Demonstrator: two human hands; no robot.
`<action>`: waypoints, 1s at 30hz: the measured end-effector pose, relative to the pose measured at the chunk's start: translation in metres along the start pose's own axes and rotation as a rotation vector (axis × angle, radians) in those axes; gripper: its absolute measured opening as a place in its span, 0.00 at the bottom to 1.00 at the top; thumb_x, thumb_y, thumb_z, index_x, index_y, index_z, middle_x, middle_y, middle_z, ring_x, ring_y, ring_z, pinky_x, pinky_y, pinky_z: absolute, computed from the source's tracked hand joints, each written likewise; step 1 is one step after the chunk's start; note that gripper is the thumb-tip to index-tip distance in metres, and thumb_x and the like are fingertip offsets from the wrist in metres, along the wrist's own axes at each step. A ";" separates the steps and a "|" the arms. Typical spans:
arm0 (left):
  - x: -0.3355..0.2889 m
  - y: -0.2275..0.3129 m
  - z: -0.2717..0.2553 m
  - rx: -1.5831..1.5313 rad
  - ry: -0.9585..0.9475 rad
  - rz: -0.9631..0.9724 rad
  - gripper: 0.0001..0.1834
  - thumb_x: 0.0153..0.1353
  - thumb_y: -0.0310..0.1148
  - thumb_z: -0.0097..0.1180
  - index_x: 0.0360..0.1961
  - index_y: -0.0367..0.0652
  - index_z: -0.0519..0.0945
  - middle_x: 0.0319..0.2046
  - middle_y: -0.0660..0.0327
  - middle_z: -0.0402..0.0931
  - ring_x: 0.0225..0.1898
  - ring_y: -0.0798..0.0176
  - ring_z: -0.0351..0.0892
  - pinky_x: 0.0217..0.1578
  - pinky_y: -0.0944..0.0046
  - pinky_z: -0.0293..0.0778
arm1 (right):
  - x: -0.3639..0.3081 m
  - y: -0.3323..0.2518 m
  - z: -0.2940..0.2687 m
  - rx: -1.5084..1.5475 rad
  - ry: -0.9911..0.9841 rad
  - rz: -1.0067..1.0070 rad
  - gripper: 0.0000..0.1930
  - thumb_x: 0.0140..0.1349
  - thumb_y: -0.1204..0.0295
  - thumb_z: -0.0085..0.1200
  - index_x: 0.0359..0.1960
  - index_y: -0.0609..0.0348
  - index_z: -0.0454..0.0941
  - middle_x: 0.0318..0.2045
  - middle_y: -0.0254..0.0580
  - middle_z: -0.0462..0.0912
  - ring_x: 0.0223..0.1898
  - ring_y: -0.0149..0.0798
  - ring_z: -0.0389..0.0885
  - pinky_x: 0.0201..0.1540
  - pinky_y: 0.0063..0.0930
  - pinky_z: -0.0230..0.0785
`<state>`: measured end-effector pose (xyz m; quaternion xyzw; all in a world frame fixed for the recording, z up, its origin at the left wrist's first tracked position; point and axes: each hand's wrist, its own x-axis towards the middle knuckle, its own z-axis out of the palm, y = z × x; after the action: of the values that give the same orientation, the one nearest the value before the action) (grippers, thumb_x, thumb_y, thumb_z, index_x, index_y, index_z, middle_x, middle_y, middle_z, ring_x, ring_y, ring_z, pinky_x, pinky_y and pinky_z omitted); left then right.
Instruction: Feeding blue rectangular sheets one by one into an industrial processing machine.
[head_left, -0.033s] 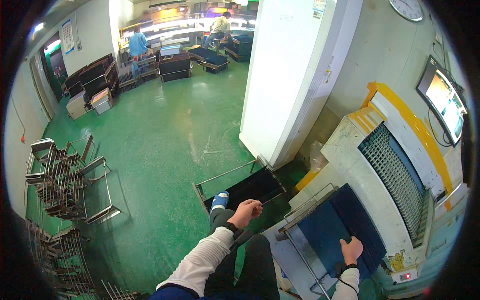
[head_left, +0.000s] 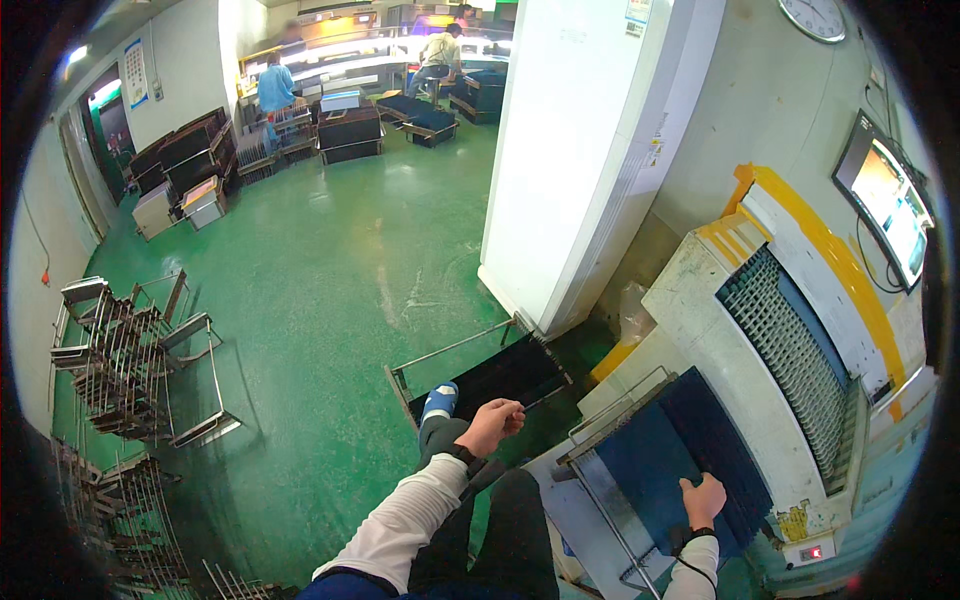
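Above my left knee, my left hand (head_left: 492,427) is closed, its fingers curled together with nothing visible in them. My right hand (head_left: 703,500) is at the dark blue panels (head_left: 640,460) standing close together in a metal rack (head_left: 612,500) on my right. Its thumb lies against the face of one panel and its fingers bend over the edge; the fingertips are partly hidden. On the floor by my blue slipper (head_left: 439,400) is another wire rack (head_left: 450,340) holding black panels (head_left: 500,380).
A machine with rows of rollers (head_left: 785,320) stands to the right, below a wall screen (head_left: 885,205). A white cabinet (head_left: 570,150) rises ahead. Empty metal racks (head_left: 120,360) are stacked at left on the green floor (head_left: 340,280). Two people (head_left: 277,88) are working far back.
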<state>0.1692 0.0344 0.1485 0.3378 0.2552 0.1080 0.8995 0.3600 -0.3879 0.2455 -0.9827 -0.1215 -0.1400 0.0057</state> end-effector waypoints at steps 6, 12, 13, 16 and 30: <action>0.002 -0.002 -0.001 0.023 0.015 0.007 0.08 0.64 0.34 0.54 0.38 0.40 0.76 0.30 0.63 0.76 0.31 0.66 0.76 0.35 0.66 0.74 | 0.000 -0.003 -0.004 0.006 -0.010 0.005 0.25 0.40 0.55 0.71 0.34 0.64 0.83 0.30 0.56 0.84 0.34 0.56 0.84 0.39 0.45 0.76; 0.000 0.000 0.001 0.048 0.027 0.005 0.08 0.64 0.35 0.55 0.38 0.41 0.76 0.30 0.62 0.76 0.31 0.66 0.76 0.35 0.66 0.74 | 0.000 0.001 0.000 0.007 0.004 -0.012 0.25 0.40 0.56 0.71 0.34 0.64 0.83 0.29 0.57 0.84 0.34 0.56 0.84 0.38 0.45 0.75; 0.000 0.000 0.003 0.052 0.028 0.004 0.09 0.64 0.35 0.55 0.38 0.41 0.76 0.30 0.62 0.76 0.31 0.65 0.76 0.35 0.66 0.74 | 0.000 0.003 0.001 0.006 0.004 -0.011 0.25 0.40 0.56 0.71 0.34 0.64 0.83 0.29 0.57 0.84 0.34 0.56 0.84 0.38 0.45 0.75; 0.001 -0.001 0.000 0.063 0.030 0.001 0.09 0.64 0.36 0.55 0.38 0.41 0.76 0.30 0.63 0.76 0.32 0.65 0.76 0.35 0.65 0.74 | 0.000 0.001 0.001 0.007 0.012 -0.016 0.24 0.40 0.56 0.71 0.33 0.63 0.83 0.30 0.56 0.84 0.34 0.56 0.84 0.38 0.45 0.75; 0.003 -0.002 -0.002 0.046 0.015 -0.003 0.08 0.65 0.36 0.54 0.38 0.42 0.75 0.30 0.64 0.75 0.31 0.67 0.75 0.35 0.65 0.73 | 0.002 0.006 0.007 0.021 -0.031 0.015 0.25 0.40 0.56 0.71 0.35 0.63 0.83 0.32 0.57 0.84 0.36 0.56 0.83 0.40 0.45 0.75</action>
<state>0.1704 0.0350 0.1451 0.3572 0.2646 0.1032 0.8898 0.3657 -0.3925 0.2392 -0.9855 -0.1156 -0.1235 0.0152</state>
